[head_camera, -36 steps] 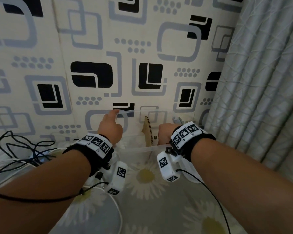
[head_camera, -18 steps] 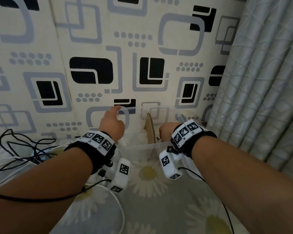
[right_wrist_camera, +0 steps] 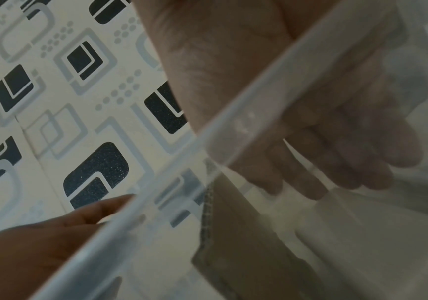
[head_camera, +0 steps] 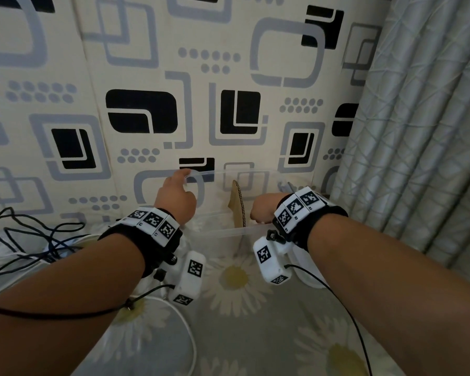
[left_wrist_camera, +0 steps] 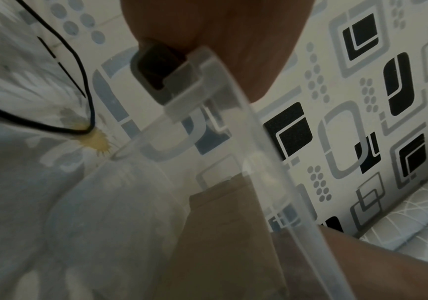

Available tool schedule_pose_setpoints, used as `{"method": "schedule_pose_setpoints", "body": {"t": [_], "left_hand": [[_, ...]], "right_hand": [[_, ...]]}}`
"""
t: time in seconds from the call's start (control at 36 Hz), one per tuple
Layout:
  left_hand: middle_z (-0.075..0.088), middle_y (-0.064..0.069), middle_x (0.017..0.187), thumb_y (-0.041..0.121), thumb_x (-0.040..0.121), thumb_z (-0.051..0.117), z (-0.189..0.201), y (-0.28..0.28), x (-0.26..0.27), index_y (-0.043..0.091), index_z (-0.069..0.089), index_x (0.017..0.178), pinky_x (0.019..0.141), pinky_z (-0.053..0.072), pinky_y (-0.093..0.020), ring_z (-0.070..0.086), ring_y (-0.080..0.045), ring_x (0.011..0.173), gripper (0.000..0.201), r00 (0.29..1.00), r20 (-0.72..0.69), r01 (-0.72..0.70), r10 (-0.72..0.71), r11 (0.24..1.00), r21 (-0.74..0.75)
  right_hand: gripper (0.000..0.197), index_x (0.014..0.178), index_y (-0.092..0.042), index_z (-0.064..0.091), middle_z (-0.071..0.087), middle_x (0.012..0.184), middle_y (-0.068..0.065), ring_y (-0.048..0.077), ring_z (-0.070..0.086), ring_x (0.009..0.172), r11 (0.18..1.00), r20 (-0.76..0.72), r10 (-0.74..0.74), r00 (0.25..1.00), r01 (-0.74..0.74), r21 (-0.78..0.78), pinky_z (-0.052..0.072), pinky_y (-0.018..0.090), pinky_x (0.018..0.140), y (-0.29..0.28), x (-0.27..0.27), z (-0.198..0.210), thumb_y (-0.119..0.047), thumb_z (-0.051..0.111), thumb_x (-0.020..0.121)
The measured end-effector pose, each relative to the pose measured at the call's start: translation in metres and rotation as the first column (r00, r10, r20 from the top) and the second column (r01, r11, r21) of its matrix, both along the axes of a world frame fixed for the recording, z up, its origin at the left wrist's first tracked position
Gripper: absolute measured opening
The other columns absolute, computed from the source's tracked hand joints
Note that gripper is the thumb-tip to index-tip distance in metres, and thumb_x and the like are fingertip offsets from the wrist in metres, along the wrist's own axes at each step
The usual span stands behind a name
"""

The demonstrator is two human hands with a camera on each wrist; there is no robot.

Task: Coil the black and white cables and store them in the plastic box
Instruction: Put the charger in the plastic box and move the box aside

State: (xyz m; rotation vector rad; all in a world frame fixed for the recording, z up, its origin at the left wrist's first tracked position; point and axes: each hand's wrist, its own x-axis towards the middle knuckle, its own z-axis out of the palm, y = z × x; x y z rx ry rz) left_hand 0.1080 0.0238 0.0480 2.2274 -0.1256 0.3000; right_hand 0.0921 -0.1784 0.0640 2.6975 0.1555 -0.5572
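A clear plastic box [head_camera: 228,231] stands on the daisy-print sheet against the patterned wall. My left hand [head_camera: 177,196] grips the box's far left rim [left_wrist_camera: 259,142], thumb on top. My right hand [head_camera: 263,210] holds the near right rim [right_wrist_camera: 181,162], and its fingers [right_wrist_camera: 336,152] show through the clear wall inside the box. A tangled black cable [head_camera: 25,234] lies loose at the left, also seen in the left wrist view [left_wrist_camera: 79,81]. A white cable [head_camera: 186,329] curves across the sheet below my left wrist.
A brown cardboard piece [head_camera: 238,207] stands upright inside the box. The patterned wall [head_camera: 147,77] is right behind the box, and a grey curtain [head_camera: 418,131] hangs at the right. Thin black leads run from both wrist cameras along my forearms.
Both hands keep their hold on the box's rim. Only my view has shifted slightly.
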Motion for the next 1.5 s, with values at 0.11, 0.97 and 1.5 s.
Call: {"method": "schedule_pose_setpoints", "body": {"t": [0.11,0.97,1.5], "left_hand": [[0.043,-0.013,0.142,0.003,0.091,0.04,0.001,0.001,0.001,0.026,0.037,0.144,0.09,0.052,-0.047,0.058,-0.036,0.106,0.059,1.0,-0.012,-0.003,0.004,1.0,0.016],[0.059,-0.013,0.13,0.021,0.094,0.05,0.015,0.017,0.006,0.013,0.049,0.138,0.102,0.044,-0.039,0.059,-0.03,0.11,0.045,0.995,-0.103,-0.012,0.004,0.997,-0.075],[0.066,-0.014,0.105,0.03,0.095,0.054,0.044,0.105,-0.059,0.008,0.067,0.11,0.088,0.047,-0.036,0.06,-0.032,0.101,0.03,0.996,-0.064,-0.055,0.055,0.998,-0.013]], "right_hand": [[0.028,0.119,0.004,0.058,0.062,0.111,0.014,0.034,0.058,0.109,0.994,0.024,0.076,0.997,-0.074,-0.079,0.047,0.034,0.083,0.0,-0.004,0.019,-0.008,0.043,0.097],[0.026,0.106,-0.004,0.068,0.065,0.106,0.002,0.02,0.059,0.104,0.396,0.317,-0.443,0.839,-0.134,0.908,0.044,0.033,0.092,-0.02,-0.04,0.029,-0.02,0.049,0.098],[0.024,0.102,-0.005,0.068,0.067,0.094,0.003,0.023,0.062,0.096,0.261,0.345,-0.338,0.876,-0.264,0.928,0.049,0.037,0.088,0.091,-0.077,0.05,-0.02,0.051,0.096]]}}
